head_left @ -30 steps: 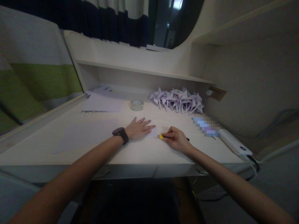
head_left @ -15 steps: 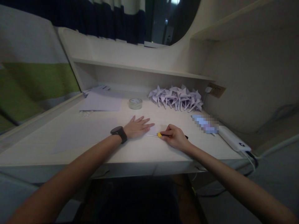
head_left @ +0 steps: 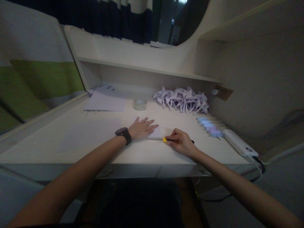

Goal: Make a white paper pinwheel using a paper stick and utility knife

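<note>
My left hand (head_left: 142, 129) lies flat with its fingers spread on a small white sheet of paper (head_left: 155, 132). A dark watch (head_left: 123, 134) is on that wrist. My right hand (head_left: 180, 142) is closed around the handle of what looks like a utility knife (head_left: 164, 140), black with a yellow end. Its long, thin blade points left along the near edge of the paper, just below my left palm. Whether the blade touches the paper, I cannot tell. Part of the sheet is hidden under my left hand.
Behind my left hand stands a roll of clear tape (head_left: 140, 104). Several paper pinwheels (head_left: 182, 98) are piled at the back right. White sheets lie in a stack (head_left: 105, 100) and singly (head_left: 90, 131) on the left. A phone (head_left: 210, 126) and white power bank (head_left: 238, 142) lie right.
The knife in my right hand has moved slightly nearer the desk's front edge relative to my left hand, which stays pressed on the paper. The whole view has shifted a little.
</note>
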`<state>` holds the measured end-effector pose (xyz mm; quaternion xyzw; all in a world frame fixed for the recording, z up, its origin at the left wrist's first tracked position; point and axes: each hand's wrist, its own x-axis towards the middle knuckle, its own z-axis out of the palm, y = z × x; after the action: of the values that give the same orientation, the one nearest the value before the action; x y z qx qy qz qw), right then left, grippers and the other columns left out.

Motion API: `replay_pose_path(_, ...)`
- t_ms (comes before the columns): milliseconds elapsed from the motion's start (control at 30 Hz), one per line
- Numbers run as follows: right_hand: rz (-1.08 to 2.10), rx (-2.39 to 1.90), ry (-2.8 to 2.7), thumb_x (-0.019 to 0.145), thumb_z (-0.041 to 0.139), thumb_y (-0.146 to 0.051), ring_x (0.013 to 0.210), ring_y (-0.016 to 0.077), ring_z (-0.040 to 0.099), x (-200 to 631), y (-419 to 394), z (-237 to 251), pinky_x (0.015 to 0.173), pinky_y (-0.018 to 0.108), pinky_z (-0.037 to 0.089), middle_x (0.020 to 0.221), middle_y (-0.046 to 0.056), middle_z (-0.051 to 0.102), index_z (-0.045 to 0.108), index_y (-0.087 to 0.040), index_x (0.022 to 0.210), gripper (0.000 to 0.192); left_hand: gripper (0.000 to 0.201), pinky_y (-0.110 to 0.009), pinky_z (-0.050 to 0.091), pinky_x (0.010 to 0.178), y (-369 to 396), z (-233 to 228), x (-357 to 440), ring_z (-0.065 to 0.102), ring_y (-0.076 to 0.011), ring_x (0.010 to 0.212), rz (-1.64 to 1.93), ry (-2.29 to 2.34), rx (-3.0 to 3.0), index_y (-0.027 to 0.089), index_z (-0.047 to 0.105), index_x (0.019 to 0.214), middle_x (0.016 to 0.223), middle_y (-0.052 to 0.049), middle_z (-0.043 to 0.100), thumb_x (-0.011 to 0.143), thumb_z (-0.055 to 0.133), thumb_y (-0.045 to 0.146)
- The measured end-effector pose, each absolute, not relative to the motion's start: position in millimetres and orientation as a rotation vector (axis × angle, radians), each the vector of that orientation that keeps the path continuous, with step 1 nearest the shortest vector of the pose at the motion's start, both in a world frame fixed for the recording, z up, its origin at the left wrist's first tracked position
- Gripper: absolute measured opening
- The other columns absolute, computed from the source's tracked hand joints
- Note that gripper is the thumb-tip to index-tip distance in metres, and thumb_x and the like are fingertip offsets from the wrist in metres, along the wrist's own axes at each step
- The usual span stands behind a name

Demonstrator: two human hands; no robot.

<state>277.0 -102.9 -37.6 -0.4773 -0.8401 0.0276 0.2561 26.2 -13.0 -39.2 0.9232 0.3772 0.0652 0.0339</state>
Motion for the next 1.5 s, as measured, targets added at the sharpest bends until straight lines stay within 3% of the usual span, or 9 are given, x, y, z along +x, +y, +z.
replay_pose_path(233, 0.169, -1.253, -2.294, 0.084, 0.067, -0.031, 0.077, 0.0174, 0.057, 284.1, -115.0, -31.6, 0.07, 0.03, 0.045, 0.085, 0.006, 0.06, 0.076, -0.025, 0.104, 0.023, 0.052, -0.064, 0.005, 0.11, -12.4, -39.8, 23.5, 0.017, -0.032, 0.144, 0.237, 1.166, 2.797, 0.038, 0.033, 0.146, 0.157, 0.001, 0.026, 0.099, 0.014, 0.052)
replay_pose_path(400, 0.262, -1.248, -2.315, 0.085, 0.064, -0.028, 0.08, 0.0177, 0.059, 292.9, -109.3, -21.2, 0.073, 0.03, 0.047, 0.089, 0.006, 0.063, 0.075, -0.025, 0.104, 0.022, 0.049, -0.053, 0.009, 0.114, -11.3, -32.3, 19.4, 0.027, -0.0249, 0.141, 0.48, 1.184, 2.77, 0.027, 0.048, 0.137, 0.148, -0.005, 0.044, 0.099, 0.023, 0.046)
replay_pose_path(500, 0.321, -1.253, -2.311, 0.083, 0.065, -0.025, 0.081, 0.0181, 0.061, 302.9, -102.8, -16.3, 0.075, 0.03, 0.048, 0.092, 0.007, 0.065, 0.075, -0.024, 0.104, 0.023, 0.048, -0.044, 0.024, 0.111, -15.3, -20.0, 16.0, 0.042, -0.0253, 0.131, 0.66, 1.181, 2.716, 0.02, 0.057, 0.127, 0.135, -0.008, 0.057, 0.096, 0.035, 0.049)
replay_pose_path(600, 0.406, -1.245, -2.329, 0.081, 0.067, -0.024, 0.082, 0.0184, 0.063, 316.2, -95.8, -12.6, 0.077, 0.03, 0.048, 0.096, 0.008, 0.067, 0.075, -0.022, 0.105, 0.025, 0.058, -0.037, 0.037, 0.101, -21.1, -9.7, 11.5, 0.053, -0.0262, 0.116, 0.639, 1.072, 2.719, 0.02, 0.062, 0.121, 0.124, -0.008, 0.062, 0.083, 0.052, 0.063)
replay_pose_path(700, 0.42, -1.26, -2.381, 0.081, 0.067, -0.024, 0.082, 0.0181, 0.064, 331.3, -88.7, -10.3, 0.076, 0.029, 0.048, 0.096, 0.007, 0.068, 0.075, -0.023, 0.103, 0.023, 0.07, -0.036, 0.04, 0.094, -22.5, -8.4, 8.4, 0.057, -0.0275, 0.108, 0.483, 0.973, 2.789, 0.021, 0.062, 0.121, 0.119, -0.009, 0.063, 0.071, 0.061, 0.07)
replay_pose_path(933, 0.307, -1.404, -2.408, 0.082, 0.063, -0.023, 0.084, 0.0197, 0.065, 354.1, -73.6, -5.0, 0.076, 0.029, 0.048, 0.096, 0.007, 0.071, 0.075, -0.023, 0.104, 0.025, 0.06, -0.033, 0.042, 0.09, -13.8, -15.2, 7.2, 0.06, -0.0255, 0.102, 0.459, 0.96, 2.774, 0.02, 0.063, 0.12, 0.112, -0.01, 0.066, 0.075, 0.065, 0.059)
replay_pose_path(1133, 0.229, -1.468, -2.457, 0.082, 0.061, -0.023, 0.082, 0.0204, 0.065, 359.5, -64.9, -1.7, 0.074, 0.028, 0.048, 0.094, 0.007, 0.072, 0.075, -0.022, 0.105, 0.026, 0.069, -0.031, 0.045, 0.08, -14.3, -12.7, 8.6, 0.063, -0.025, 0.093, 0.443, 1.045, 2.633, 0.02, 0.062, 0.123, 0.106, -0.008, 0.069, 0.064, 0.075, 0.054)
replay_pose_path(1333, 0.19, -1.522, -2.468, 0.082, 0.06, -0.026, 0.082, 0.0215, 0.065, 364.4, -62.3, -2.3, 0.071, 0.028, 0.047, 0.095, 0.008, 0.072, 0.074, -0.02, 0.106, 0.028, 0.039, -0.028, 0.041, 0.061, -10.7, -8.7, 4.6, 0.063, -0.0224, 0.074, 0.452, 0.984, 2.432, 0.014, 0.072, 0.087, 0.084, -0.006, 0.072, 0.065, 0.074, 0.047)
replay_pose_path(1500, 0.09, -1.493, -2.49, 0.083, 0.061, -0.031, 0.085, 0.0235, 0.066, 348.5, -68.8, 3.8, 0.076, 0.029, 0.046, 0.097, 0.01, 0.073, 0.075, -0.02, 0.102, 0.027, 0.034, -0.025, 0.037, 0.052, -17.6, 5.8, -3.0, 0.06, -0.0181, 0.059, 0.528, 0.882, 2.058, 0.011, 0.071, 0.081, 0.071, -0.005, 0.069, 0.069, 0.074, 0.042)
